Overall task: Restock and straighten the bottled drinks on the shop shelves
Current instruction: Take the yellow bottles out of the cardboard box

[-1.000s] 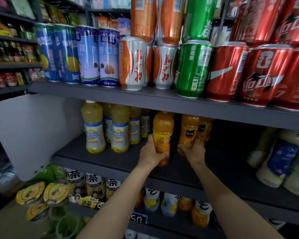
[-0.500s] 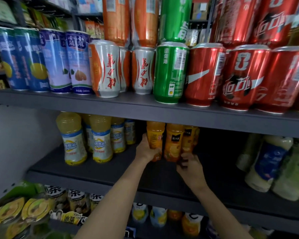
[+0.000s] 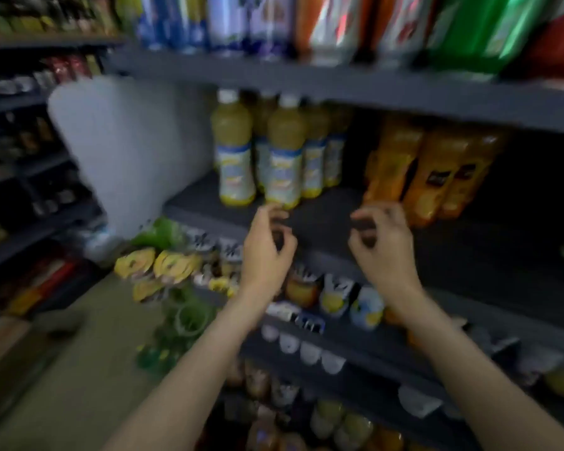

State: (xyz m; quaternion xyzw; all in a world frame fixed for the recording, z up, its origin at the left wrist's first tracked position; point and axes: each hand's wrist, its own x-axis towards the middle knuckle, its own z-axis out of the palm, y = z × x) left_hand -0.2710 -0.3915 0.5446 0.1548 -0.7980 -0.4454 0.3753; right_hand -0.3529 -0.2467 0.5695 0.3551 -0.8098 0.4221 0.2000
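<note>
The view is blurred by motion. Orange juice bottles [image 3: 427, 170] stand in a row at the right of the dark middle shelf [image 3: 323, 216]. Pale yellow juice bottles [image 3: 284, 157] with blue-white labels stand to their left. My left hand [image 3: 266, 245] hovers in front of the shelf edge, fingers loosely curled, holding nothing. My right hand [image 3: 385, 242] hangs the same way just below and left of the orange bottles, apart from them.
Tall cans [image 3: 274, 24] line the shelf above. Lower shelves hold small bottles [image 3: 336, 297] and cups. A white panel [image 3: 127, 148] closes the shelf's left end. Green and yellow packs [image 3: 163, 265] hang at the lower left, above the floor [image 3: 79, 385].
Both hands have let go of the orange bottles and drawn back from the shelf. The camera has swung left and down, so the cans now sit at the top edge.
</note>
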